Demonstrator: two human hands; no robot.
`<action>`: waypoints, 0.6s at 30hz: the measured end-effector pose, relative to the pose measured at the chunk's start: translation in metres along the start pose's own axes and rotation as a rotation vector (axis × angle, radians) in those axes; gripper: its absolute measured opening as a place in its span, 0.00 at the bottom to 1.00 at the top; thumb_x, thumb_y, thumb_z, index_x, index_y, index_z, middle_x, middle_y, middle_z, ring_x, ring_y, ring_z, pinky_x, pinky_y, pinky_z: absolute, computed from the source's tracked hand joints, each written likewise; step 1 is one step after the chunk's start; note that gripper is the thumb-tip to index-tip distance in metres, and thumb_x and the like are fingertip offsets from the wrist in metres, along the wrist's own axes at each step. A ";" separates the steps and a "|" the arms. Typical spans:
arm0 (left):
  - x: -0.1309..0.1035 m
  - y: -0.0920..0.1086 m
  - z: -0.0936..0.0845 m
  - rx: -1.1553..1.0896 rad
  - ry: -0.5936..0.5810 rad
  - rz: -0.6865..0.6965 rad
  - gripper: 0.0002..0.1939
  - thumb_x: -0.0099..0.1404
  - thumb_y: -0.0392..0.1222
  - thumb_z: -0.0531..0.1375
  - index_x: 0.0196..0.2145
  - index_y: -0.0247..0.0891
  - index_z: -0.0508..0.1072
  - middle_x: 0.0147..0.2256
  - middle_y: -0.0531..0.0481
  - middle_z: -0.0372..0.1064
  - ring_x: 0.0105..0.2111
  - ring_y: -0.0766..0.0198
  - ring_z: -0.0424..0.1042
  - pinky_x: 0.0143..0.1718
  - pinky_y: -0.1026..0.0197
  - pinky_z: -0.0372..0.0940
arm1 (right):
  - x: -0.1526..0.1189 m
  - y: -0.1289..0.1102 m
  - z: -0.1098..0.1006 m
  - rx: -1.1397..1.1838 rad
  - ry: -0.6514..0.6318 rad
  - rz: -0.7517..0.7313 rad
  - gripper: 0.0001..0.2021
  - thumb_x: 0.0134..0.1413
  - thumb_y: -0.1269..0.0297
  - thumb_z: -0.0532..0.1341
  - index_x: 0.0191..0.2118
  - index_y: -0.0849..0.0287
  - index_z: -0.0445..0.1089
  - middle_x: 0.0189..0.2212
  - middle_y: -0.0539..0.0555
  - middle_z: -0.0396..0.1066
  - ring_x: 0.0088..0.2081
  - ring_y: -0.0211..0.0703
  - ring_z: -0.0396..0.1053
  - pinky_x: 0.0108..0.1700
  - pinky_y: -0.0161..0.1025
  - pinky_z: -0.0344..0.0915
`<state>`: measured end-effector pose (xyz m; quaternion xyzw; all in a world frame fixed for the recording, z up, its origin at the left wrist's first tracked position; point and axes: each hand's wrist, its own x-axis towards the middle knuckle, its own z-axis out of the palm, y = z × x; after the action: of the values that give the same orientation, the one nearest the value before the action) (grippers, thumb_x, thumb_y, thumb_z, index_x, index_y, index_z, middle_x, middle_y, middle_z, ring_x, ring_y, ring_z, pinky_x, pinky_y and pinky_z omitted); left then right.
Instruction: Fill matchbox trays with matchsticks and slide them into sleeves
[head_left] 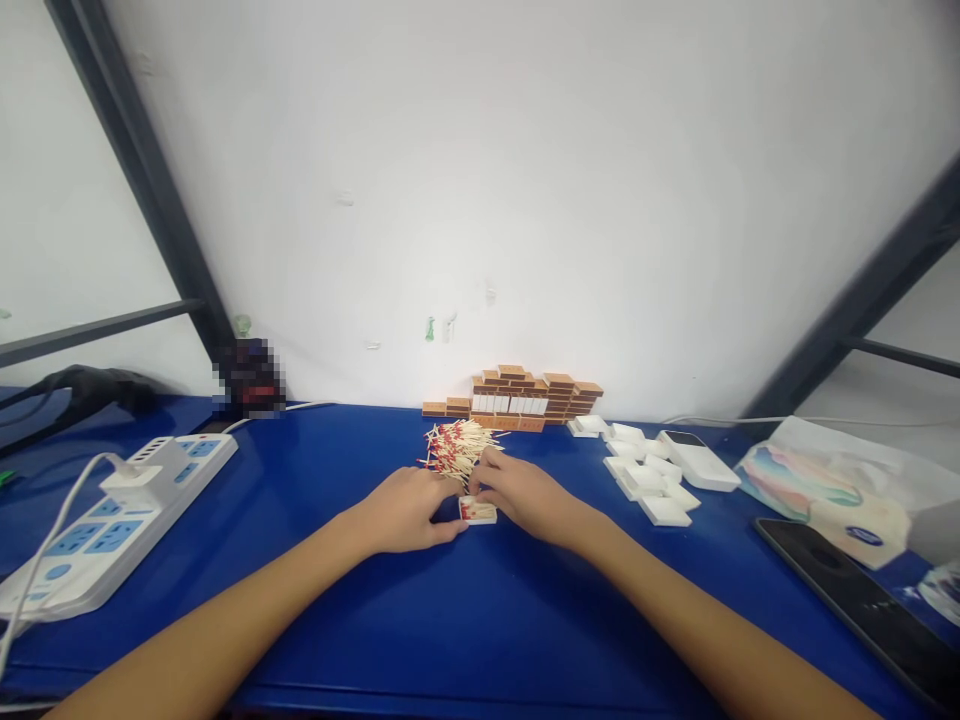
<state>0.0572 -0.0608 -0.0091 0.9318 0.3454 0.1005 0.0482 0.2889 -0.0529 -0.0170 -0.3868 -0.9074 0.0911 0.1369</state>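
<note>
A small white matchbox tray [478, 511] holding red-tipped matches lies on the blue table between my hands. My left hand [416, 508] is at the tray's left side, thumb and fingers apart, the thumb by its lower left corner. My right hand [525, 492] is bent over the tray's right side with its fingers pinched together; whatever they hold is too small to make out. Just behind, a loose heap of matches [457, 446] spreads over the table, partly covered by my fingertips. Stacked brown matchboxes [559, 395] stand against the wall.
White empty trays [645, 475] lie to the right, beside a white device [699, 461]. Farther right are a tissue pack [832, 490] and a black phone [847, 595]. A white power strip [112, 530] with a cable is on the left of the blue table [465, 630].
</note>
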 end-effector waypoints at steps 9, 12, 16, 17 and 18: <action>0.000 -0.002 0.001 -0.004 -0.007 -0.017 0.13 0.66 0.51 0.61 0.44 0.41 0.75 0.26 0.52 0.72 0.25 0.62 0.72 0.26 0.62 0.56 | -0.004 -0.011 -0.010 0.111 -0.010 0.054 0.02 0.66 0.70 0.59 0.40 0.58 0.69 0.42 0.54 0.67 0.39 0.41 0.67 0.39 0.36 0.60; 0.001 -0.002 0.002 -0.004 -0.001 -0.015 0.12 0.66 0.50 0.61 0.43 0.41 0.75 0.26 0.52 0.72 0.24 0.61 0.72 0.26 0.62 0.55 | -0.005 -0.015 -0.010 0.101 -0.012 0.074 0.03 0.66 0.70 0.59 0.39 0.58 0.70 0.42 0.54 0.67 0.37 0.40 0.66 0.38 0.36 0.59; 0.000 -0.002 0.002 -0.001 -0.003 -0.012 0.13 0.67 0.50 0.61 0.44 0.41 0.75 0.27 0.52 0.73 0.25 0.61 0.72 0.26 0.62 0.55 | -0.004 -0.017 -0.012 0.064 -0.038 0.089 0.04 0.65 0.70 0.59 0.38 0.59 0.71 0.41 0.54 0.67 0.37 0.40 0.67 0.38 0.36 0.58; 0.000 -0.002 0.002 0.000 -0.005 -0.013 0.13 0.67 0.51 0.61 0.44 0.41 0.75 0.27 0.52 0.73 0.25 0.61 0.72 0.26 0.61 0.55 | -0.004 -0.018 -0.014 0.060 -0.040 0.093 0.04 0.65 0.70 0.59 0.38 0.59 0.71 0.41 0.54 0.67 0.37 0.40 0.67 0.38 0.36 0.58; 0.000 -0.002 0.002 0.000 -0.006 -0.013 0.13 0.67 0.51 0.61 0.44 0.41 0.75 0.27 0.52 0.73 0.25 0.61 0.72 0.26 0.61 0.55 | -0.005 -0.018 -0.015 0.060 -0.038 0.099 0.04 0.65 0.70 0.59 0.38 0.59 0.71 0.41 0.54 0.68 0.37 0.40 0.67 0.38 0.36 0.58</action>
<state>0.0567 -0.0593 -0.0110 0.9299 0.3513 0.0973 0.0500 0.2848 -0.0675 0.0012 -0.4250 -0.8865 0.1321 0.1264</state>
